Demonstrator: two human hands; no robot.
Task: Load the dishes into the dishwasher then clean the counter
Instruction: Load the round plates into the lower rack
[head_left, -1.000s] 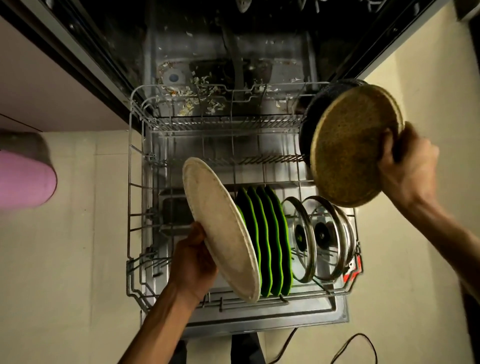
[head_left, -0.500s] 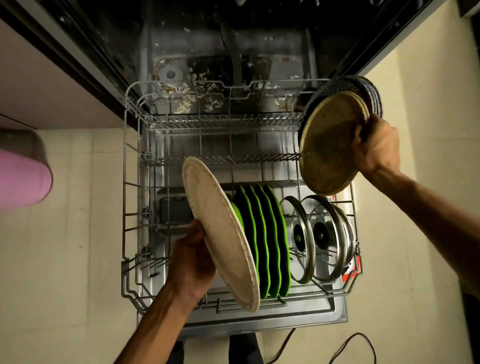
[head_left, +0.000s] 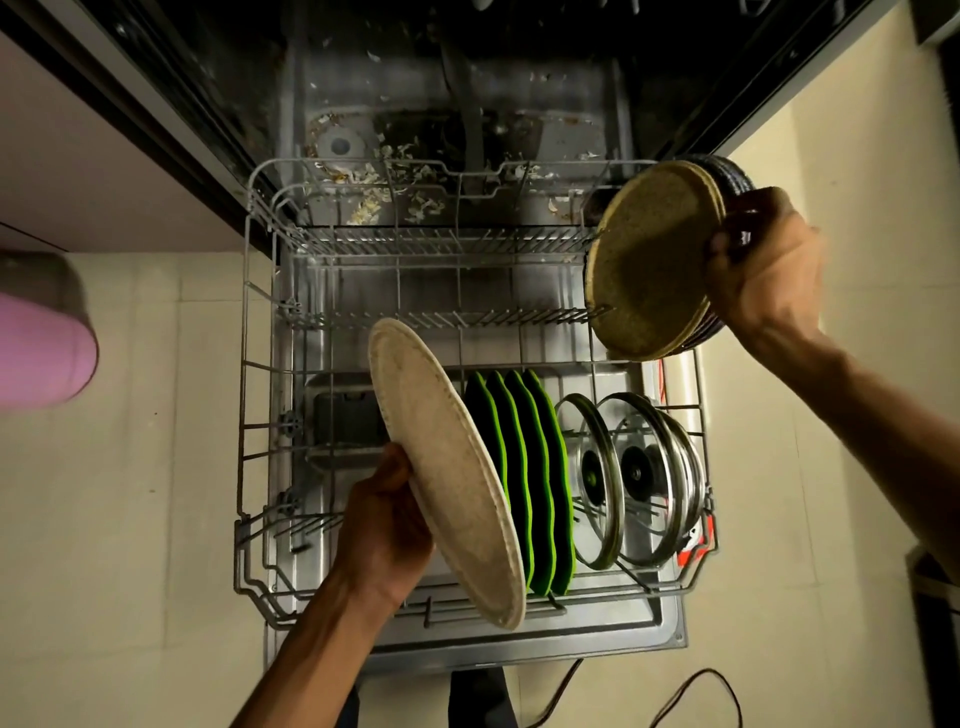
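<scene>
Dim warm light, dark tub interior, wide-angle edge bending, slight blur.

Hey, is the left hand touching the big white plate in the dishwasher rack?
Touching. The head view shows the left hand gripping the white plate at its left edge, thumb on the rim, no gap between them.

Left hand (head_left: 382, 525) gripping a tilted cream plate (head_left: 447, 467) beside upright green plates (head_left: 535, 483) in the pulled-out dishwasher rack (head_left: 244, 364); right hand (head_left: 766, 260) holding stacked speckled plates (head_left: 649, 260) over the rack's right side; glass lids (head_left: 639, 473) right of the green plates
</scene>
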